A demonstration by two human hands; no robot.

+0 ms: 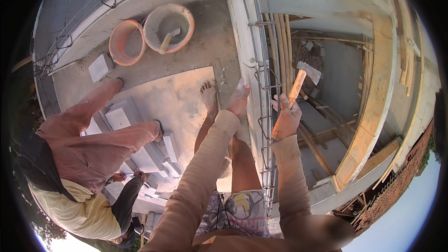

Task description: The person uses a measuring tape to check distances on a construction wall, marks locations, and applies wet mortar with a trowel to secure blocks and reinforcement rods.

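Note:
My right hand (288, 117) is closed around the orange-brown wooden handle of a hatchet (296, 86). The hatchet's grey metal head points up and away, with its flared edge to the right. It is held over the rebar cage (264, 87) running along the wall top. My left hand (239, 99) holds nothing visible, fingers stretched out and away from me. It is right beside the pale concrete wall edge (242, 37); whether it touches is unclear.
A co-worker (88, 158) bends over pale blocks (133, 116) at left. An orange bucket (127, 42) and a mortar basin (169, 28) with a wooden-handled tool stand far left. A board (182, 88) lies underfoot. Right of the rebar, a drop holds poles and timber (322, 116).

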